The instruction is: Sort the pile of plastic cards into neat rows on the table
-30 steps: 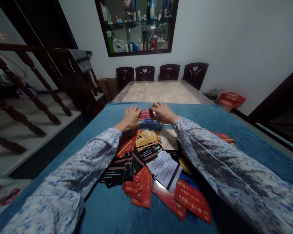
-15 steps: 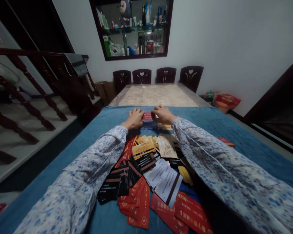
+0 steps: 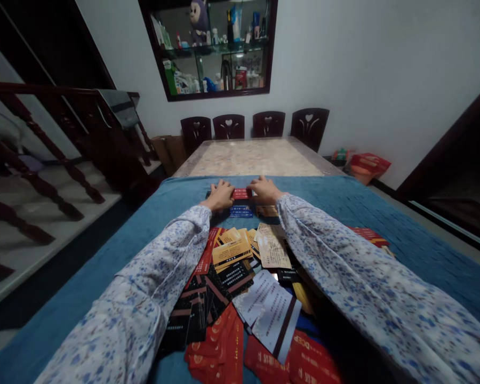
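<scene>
Both my arms reach out over a blue cloth on the table. My left hand and my right hand grip a small stack of red cards from either side, fingers curled round its ends. Just below the stack lies a blue card. Between my sleeves spreads a loose heap of cards: red, black, tan and white ones, overlapping.
Beyond the cloth the bare marble tabletop runs to several dark chairs at the wall. A glass cabinet hangs above. A wooden stair railing stands left; red bags lie on the floor right.
My hands have drawn closer together on the red stack and squared it up. The camera has tipped, so the card heap sits lower in view.
</scene>
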`<act>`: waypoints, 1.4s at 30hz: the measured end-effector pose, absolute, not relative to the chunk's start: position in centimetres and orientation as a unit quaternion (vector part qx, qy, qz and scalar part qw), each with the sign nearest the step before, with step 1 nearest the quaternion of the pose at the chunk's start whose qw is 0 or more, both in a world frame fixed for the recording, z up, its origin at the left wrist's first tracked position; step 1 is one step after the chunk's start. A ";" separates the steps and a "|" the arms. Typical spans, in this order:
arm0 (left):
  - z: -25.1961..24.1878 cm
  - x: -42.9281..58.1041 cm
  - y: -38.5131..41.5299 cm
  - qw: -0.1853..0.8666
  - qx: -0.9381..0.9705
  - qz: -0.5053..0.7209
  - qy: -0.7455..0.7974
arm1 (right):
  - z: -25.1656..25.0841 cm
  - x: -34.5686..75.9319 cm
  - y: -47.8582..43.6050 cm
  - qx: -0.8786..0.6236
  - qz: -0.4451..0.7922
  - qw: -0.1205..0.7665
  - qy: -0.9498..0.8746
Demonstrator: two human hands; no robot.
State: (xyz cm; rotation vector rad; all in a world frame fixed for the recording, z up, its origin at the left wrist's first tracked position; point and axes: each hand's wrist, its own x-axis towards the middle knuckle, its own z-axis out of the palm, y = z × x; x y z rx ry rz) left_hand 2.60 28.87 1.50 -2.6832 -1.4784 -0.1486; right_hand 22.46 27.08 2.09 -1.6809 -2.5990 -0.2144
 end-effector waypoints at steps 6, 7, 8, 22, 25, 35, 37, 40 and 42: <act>1.0 2.8 29.7 0.029 -0.875 -0.049 -0.482 | 1.5 22.7 28.0 -0.545 -0.058 0.014 -0.836; 1.0 2.9 29.8 0.026 -0.875 -0.047 -0.482 | 1.4 22.7 28.2 -0.546 -0.058 0.014 -0.835; 0.9 3.0 30.0 0.023 -0.875 -0.046 -0.482 | 1.4 22.7 28.3 -0.548 -0.057 0.014 -0.835; 0.4 3.7 32.0 0.011 -0.870 -0.001 -0.492 | 0.9 22.6 29.3 -0.568 -0.018 0.008 -0.823; 0.3 3.7 32.6 0.007 -0.871 0.009 -0.492 | 0.9 22.6 29.6 -0.569 -0.012 0.004 -0.822; 0.6 3.8 33.1 -0.002 -0.867 0.050 -0.496 | 0.8 22.6 30.6 -0.580 0.015 -0.010 -0.814; 0.6 3.9 33.2 -0.001 -0.866 0.050 -0.497 | 0.7 22.7 30.7 -0.580 0.015 -0.003 -0.815; 0.6 4.0 33.5 0.001 -0.865 0.052 -0.498 | 0.7 22.7 30.9 -0.577 0.015 0.002 -0.816; 0.5 4.1 33.6 0.004 -0.865 0.058 -0.499 | 0.8 22.7 30.9 -0.575 0.016 -0.001 -0.818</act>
